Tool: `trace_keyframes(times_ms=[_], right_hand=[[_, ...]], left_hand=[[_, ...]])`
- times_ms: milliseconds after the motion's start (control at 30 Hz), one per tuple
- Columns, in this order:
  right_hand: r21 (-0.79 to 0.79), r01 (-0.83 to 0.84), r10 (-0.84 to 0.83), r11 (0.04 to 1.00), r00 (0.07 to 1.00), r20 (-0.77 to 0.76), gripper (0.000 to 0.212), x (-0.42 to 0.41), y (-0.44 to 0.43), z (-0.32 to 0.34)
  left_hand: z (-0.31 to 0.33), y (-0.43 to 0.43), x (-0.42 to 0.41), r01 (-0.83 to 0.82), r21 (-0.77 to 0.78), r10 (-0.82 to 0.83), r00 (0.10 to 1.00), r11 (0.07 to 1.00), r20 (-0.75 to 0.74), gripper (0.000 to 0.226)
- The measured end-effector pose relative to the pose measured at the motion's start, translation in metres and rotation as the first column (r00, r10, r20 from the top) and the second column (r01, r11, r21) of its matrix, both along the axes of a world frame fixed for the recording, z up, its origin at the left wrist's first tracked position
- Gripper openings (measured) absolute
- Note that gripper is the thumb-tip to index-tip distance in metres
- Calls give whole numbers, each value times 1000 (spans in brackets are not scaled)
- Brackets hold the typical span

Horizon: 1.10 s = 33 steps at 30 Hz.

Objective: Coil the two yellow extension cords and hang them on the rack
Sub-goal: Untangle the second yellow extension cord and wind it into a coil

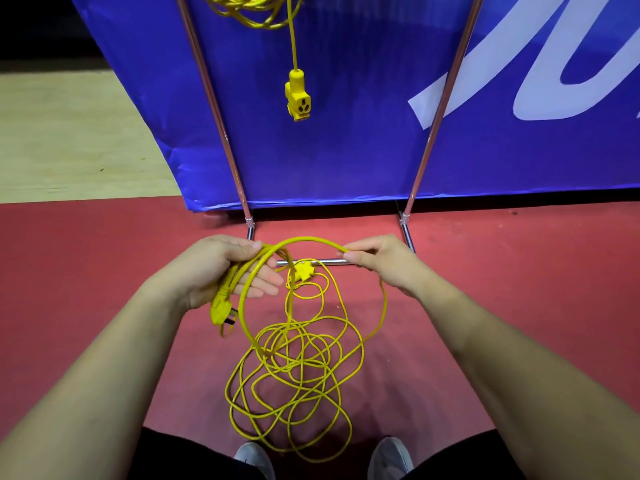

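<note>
We hold both arms forward over the red floor (pixel 86 271). Our left hand (pixel 221 268) closes its grip on the gathered yellow cord (pixel 298 375) by its plug (pixel 221 311); our right hand (pixel 375 261) pinches the loop. The coiled cord (pixel 249 10) hangs on the rack (pixel 214 109).

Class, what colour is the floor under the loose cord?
Red. The floor under the loose cord shows best in the head view.
</note>
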State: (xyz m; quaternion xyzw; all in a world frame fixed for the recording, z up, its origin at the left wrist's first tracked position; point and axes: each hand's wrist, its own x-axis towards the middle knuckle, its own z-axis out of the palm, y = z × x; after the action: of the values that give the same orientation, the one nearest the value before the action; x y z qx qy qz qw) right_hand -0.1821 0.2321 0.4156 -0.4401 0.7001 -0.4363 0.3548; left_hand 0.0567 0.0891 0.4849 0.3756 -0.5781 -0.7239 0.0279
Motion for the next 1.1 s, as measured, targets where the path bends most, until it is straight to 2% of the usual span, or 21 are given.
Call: trace_keyframes(times_ms=[167,233,333,400,533,600,700,833,900,1000,1100], right_hand=[[-11,-195,185,981,946,-265,16,35,-11,38],[-31,-234,209,972,913,-352,18,54,-15,46],[-67,-230,194,971,921,-338,21,59,-18,49],[-17,-243,220,970,904,-367,17,43,-14,41],[142,-203,232,969,944,-233,15,3,3,17],[125,-183,202,975,966,-159,14,-5,10,11],[61,-129,133,990,989,-61,13,-3,9,12],[-19,-140,136,990,978,-161,14,7,0,22],[-47,-170,157,984,967,-200,14,14,-4,28],[-88,-210,174,974,936,-307,11,27,-10,31],[-112,-175,131,978,937,-325,11,24,-13,29]], left_hand=[[-4,10,-7,40,4,-40,998,999,-53,31],[-5,14,-10,90,-18,-91,993,996,-71,30],[-5,16,-11,146,-35,-150,981,989,-125,27],[-5,14,-12,128,-70,-138,978,989,-157,26],[-5,10,-11,10,-65,-23,981,998,-195,26],[-6,8,-8,-6,-56,-4,983,998,-185,25],[-3,6,-6,75,-46,-81,987,996,-141,28],[-4,10,-6,240,-37,-242,967,970,-79,49],[-7,13,-8,268,-22,-269,959,963,-91,54],[-9,17,-10,222,3,-220,968,975,-119,37],[-5,15,-8,193,4,-190,966,981,-176,25]])
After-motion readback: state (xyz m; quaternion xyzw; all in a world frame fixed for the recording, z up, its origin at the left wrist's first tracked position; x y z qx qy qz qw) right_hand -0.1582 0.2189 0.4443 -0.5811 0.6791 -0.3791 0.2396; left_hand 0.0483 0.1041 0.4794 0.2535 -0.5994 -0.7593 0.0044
